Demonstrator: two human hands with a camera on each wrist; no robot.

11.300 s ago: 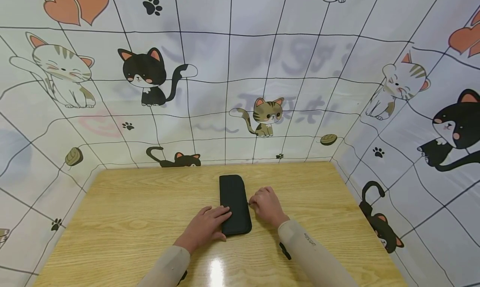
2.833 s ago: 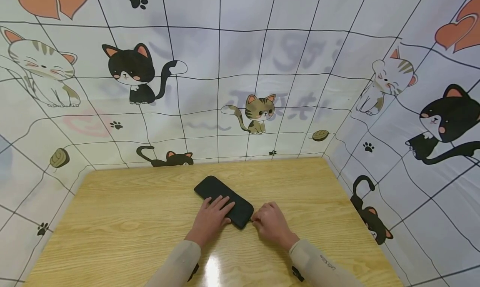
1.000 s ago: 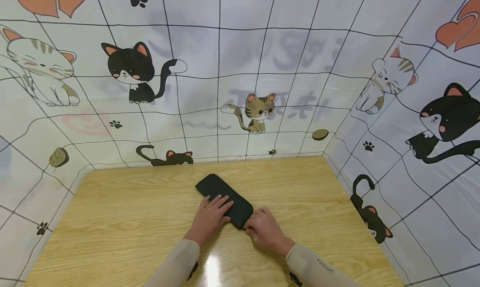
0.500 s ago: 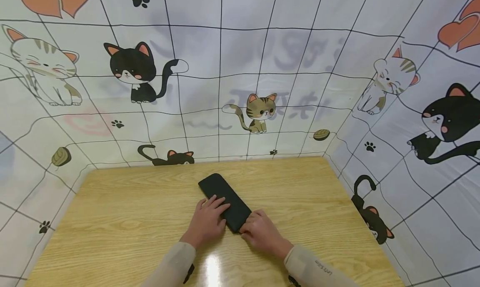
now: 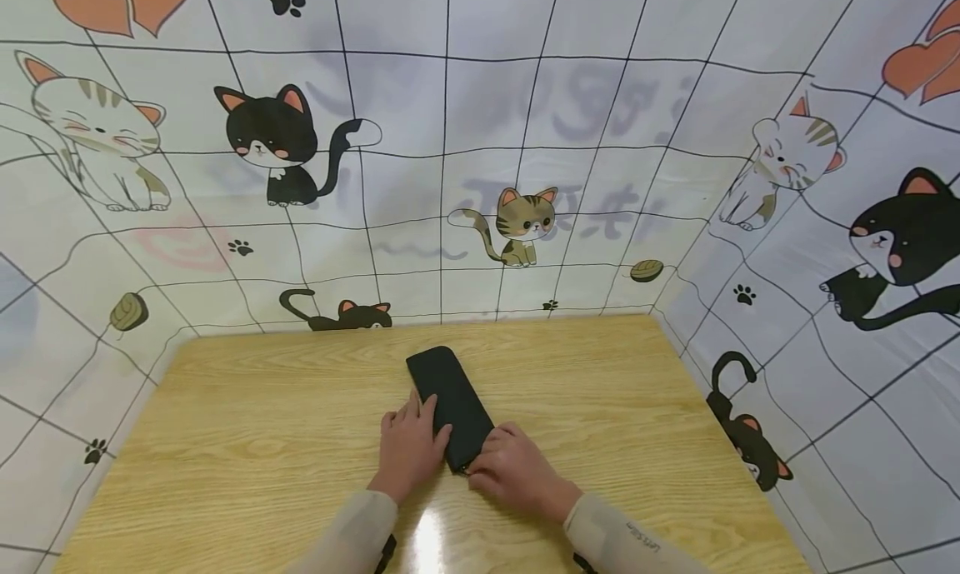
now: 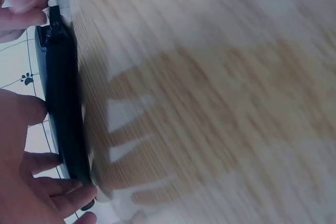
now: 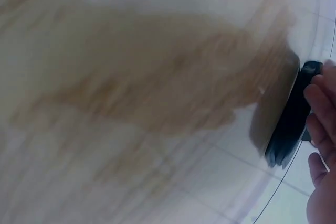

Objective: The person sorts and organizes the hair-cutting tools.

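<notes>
A flat black zip case point(image 5: 453, 403) with rounded corners lies tilted on the wooden table, its far end leaning left. My left hand point(image 5: 407, 447) holds its left long side, the thumb on the top and the other fingers along the edge. At the near right corner my right hand point(image 5: 517, 472) has its fingers bent around the zipper pull. In the left wrist view, fingertips pinch this zipper pull point(image 6: 53, 6) at the end of the case. The right wrist view shows the case's dark side beside the right fingers point(image 7: 320, 106).
The light wooden table point(image 5: 285, 424) reaches back to a white cloth wall point(image 5: 412, 174) printed with cats and grid lines. More of the same cloth stands on the left and right. A bright reflection lies on the tabletop near the front.
The case has turned from a stronger slant toward pointing away. My left hand has slid from its top to its left edge. The right hand has moved with the zipper pull around the near corner.
</notes>
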